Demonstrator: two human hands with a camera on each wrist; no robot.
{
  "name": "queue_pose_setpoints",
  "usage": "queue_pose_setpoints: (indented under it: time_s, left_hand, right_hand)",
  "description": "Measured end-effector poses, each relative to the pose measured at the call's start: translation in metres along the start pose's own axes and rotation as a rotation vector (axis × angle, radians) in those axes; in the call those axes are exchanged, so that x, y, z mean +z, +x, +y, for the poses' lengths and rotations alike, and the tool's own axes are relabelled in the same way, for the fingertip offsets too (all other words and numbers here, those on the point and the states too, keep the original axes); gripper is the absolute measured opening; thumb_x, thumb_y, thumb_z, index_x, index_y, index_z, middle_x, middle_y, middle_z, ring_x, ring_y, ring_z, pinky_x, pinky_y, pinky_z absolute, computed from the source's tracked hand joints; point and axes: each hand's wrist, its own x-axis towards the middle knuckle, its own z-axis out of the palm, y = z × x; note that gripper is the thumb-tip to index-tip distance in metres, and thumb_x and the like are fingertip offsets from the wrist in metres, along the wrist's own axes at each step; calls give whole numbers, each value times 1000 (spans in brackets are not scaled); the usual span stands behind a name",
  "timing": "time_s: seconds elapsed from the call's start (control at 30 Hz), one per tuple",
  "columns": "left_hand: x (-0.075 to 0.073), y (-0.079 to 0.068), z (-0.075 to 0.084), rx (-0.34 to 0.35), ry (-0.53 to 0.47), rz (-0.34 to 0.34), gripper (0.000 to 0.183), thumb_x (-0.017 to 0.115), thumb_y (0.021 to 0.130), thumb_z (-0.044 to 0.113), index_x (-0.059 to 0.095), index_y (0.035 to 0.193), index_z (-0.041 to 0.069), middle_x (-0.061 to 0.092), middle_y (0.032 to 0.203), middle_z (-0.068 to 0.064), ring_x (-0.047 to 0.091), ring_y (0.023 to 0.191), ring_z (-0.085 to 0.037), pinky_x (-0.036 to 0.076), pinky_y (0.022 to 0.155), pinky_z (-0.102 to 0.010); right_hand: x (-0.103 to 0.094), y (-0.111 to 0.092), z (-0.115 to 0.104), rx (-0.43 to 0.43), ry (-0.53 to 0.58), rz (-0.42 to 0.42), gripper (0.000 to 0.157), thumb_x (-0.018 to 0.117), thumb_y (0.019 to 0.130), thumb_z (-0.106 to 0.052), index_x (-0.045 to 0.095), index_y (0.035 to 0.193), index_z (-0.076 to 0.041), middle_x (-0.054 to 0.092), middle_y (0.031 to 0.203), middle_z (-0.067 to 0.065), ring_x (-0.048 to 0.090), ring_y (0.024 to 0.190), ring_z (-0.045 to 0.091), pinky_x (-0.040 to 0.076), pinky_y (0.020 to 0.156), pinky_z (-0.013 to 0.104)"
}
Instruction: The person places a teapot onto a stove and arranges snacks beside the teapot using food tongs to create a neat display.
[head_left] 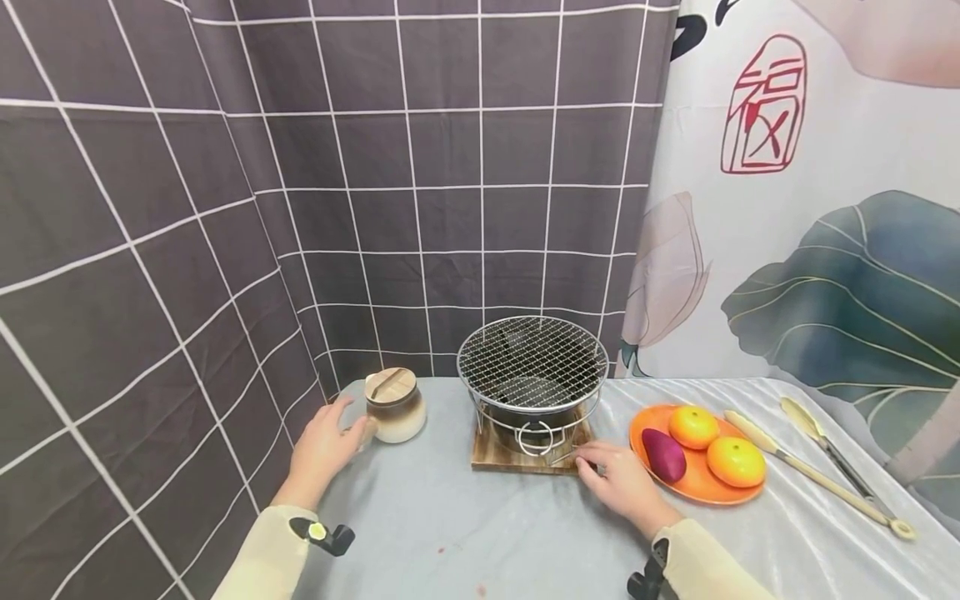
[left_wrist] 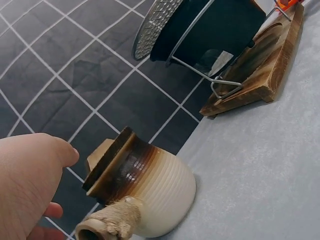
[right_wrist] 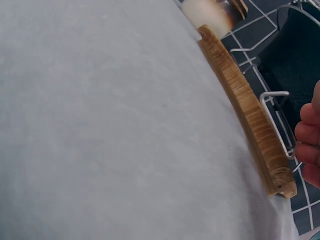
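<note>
The left hand (head_left: 322,450), grip loosely wide, is beside the cream-and-brown lidded ceramic pot (head_left: 400,418) on the grey-clothed bench (head_left: 450,525); the right hand (head_left: 618,483) — grip: cannot tell — is by the round black mesh-topped grill (head_left: 532,371).

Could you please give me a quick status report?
Left hand beside pot, not gripping. Right hand by wooden board; grip unclear. Pot upright, lid on. Nothing visibly between left hand and pot.

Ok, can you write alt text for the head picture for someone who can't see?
A left hand is beside a lidded pot and a right hand by the board under a round grill. To the right, a plate holds two oranges and something purple, with tongs alongside.
</note>
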Motion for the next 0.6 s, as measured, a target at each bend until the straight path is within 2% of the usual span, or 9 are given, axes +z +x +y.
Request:
queue_pose_setpoints:
  time_s: [0.13, 0.37, 0.6]
  left_hand:
    - [4, -1, 0, -18, -8, 6, 53, 51, 88, 43, 47, 130, 11, 48, 126, -23, 48, 108, -46, 40, 82, -59]
    - [9, 0, -2, -69, -29, -18, 57, 51, 88, 45, 45, 132, 10, 42, 132, -23, 43, 115, -45, 35, 89, -59]
    - [17, -2, -6, -118, -64, -35, 65, 51, 85, 54, 45, 133, 12, 40, 135, -22, 40, 118, -45, 33, 90, -61]
  right_hand:
    - [6, -2, -1, 32, 7, -4, 10, 67, 78, -13, 73, 86, -13, 67, 90, -1, 62, 85, 14, 48, 78, 34]
    - [16, -3, -3, 23, -26, 1, 9, 68, 78, -15, 72, 84, -12, 66, 90, 3, 61, 87, 17, 47, 78, 36]
    - [22, -4, -5, 32, -69, -12, 7, 66, 78, -18, 71, 82, -15, 61, 89, -5, 56, 85, 14, 45, 77, 34]
